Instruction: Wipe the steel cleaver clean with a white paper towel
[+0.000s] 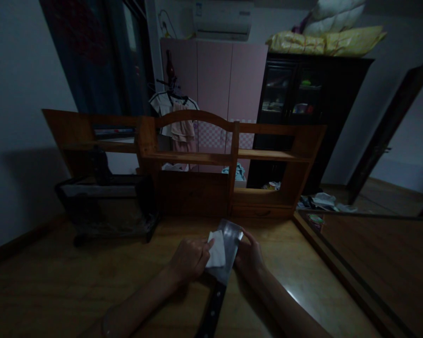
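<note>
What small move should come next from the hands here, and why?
Probably the left hand should slide the white cloth toward the far end of the blade. The cloth is pressed on the blade's left part, while the far end and a strip on the right are uncovered. The right hand is at the blade's right edge and seems able to steady it.

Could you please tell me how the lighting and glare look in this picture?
Head view: dim throughout, the black cabinet nearly lost in shadow; also in the head view, bright glare on the wooden surface beside the right forearm, and a soft highlight on the cleaver blade.
</note>
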`<action>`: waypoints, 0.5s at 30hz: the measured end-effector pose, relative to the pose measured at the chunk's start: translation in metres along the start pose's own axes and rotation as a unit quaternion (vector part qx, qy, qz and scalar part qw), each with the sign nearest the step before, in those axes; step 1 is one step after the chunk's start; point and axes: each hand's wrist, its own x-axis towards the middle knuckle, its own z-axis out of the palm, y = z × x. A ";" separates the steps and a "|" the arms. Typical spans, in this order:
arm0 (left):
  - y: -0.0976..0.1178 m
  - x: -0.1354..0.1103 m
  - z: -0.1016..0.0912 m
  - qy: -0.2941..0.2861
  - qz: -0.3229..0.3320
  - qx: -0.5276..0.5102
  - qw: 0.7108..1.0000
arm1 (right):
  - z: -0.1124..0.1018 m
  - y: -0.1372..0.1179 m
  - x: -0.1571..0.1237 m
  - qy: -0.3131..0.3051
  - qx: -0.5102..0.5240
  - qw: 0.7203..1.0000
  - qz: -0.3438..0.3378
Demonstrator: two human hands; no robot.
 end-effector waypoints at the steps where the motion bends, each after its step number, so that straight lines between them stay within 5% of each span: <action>1: 0.000 0.000 0.001 -0.002 0.004 0.005 1.000 | 0.001 0.000 -0.001 -0.008 -0.005 1.000 -0.002; 15: 0.002 0.002 0.010 -0.021 -0.018 0.028 0.999 | 0.002 0.001 -0.002 -0.012 0.006 1.000 -0.027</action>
